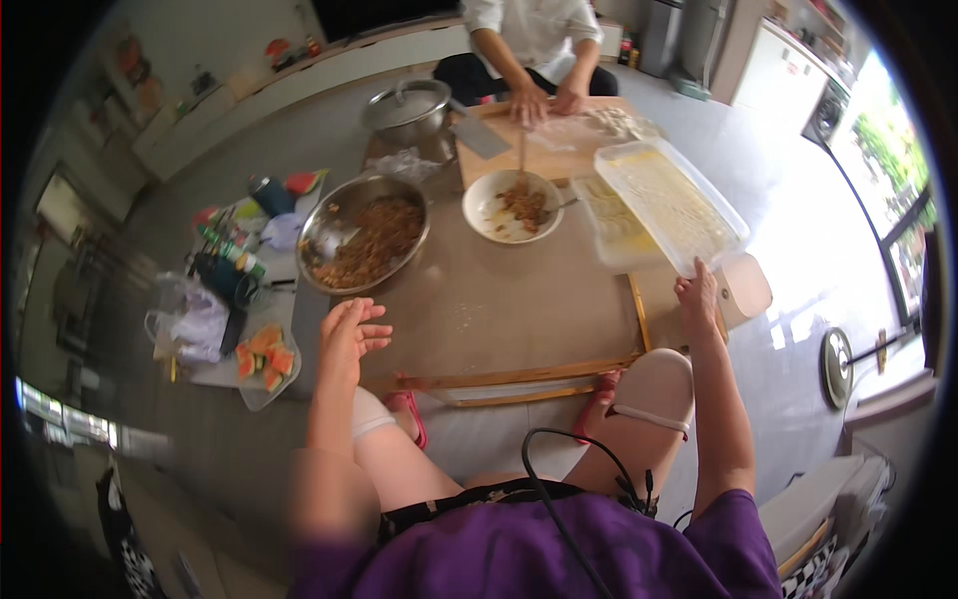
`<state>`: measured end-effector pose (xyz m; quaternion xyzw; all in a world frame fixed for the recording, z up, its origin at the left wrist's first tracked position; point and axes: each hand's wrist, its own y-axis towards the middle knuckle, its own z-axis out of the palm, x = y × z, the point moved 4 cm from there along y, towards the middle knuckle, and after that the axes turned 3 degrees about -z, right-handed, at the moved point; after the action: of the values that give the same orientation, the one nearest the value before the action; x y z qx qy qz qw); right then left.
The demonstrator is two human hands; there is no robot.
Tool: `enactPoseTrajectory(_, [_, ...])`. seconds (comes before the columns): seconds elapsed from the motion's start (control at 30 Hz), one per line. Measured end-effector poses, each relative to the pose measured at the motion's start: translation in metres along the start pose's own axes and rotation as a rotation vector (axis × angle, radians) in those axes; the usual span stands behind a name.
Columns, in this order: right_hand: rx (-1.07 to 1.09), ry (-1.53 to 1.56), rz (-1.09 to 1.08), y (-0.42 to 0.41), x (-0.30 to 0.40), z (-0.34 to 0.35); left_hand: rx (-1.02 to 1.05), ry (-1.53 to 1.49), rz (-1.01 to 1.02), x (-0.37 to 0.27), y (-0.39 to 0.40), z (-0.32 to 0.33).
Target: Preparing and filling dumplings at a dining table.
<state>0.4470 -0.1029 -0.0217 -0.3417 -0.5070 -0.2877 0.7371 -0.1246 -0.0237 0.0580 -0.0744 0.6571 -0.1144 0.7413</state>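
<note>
My left hand (352,333) is raised at the table's left front, empty, its fingers apart, just below a large steel bowl (363,234) of brown chopped filling. At the right, my right hand (697,296) touches the near corner of a translucent plastic tray (673,206); whether its fingers grip the rim is unclear. That tray lies tilted, partly over a second plastic container (617,217) that holds pale, folded pieces. A white bowl (513,206) with some filling, a wooden utensil and a metal-handled utensil stands at the middle of the brown table (479,299).
Across the table, another person's hands (546,101) work at a floured wooden board (494,165) with dough pieces and a cleaver (481,137). A lidded steel pot (408,112) stands back left. A side table at left holds watermelon pieces (266,357), bags and bottles.
</note>
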Motion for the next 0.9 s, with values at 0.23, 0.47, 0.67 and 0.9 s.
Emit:
enactPoseTrajectory(0.23, [0.081,0.219,0.153,-0.017,-0.007,0.006,-0.393,-0.387,-0.094,0.027,0.034,-0.026])
enactPoseTrajectory(0.47, [0.653,-0.093,0.383,-0.133,-0.03,0.132,-0.711,-0.353,0.133,0.009,0.089,-0.068])
enactPoseTrajectory(0.67, [0.604,-0.127,0.288,-0.101,-0.063,0.213,-0.708,-0.363,0.14,0.027,0.112,-0.082])
enactPoseTrajectory(0.9, [0.676,-0.144,0.252,-0.065,-0.086,0.239,-0.553,-0.578,0.085,0.012,0.125,-0.091])
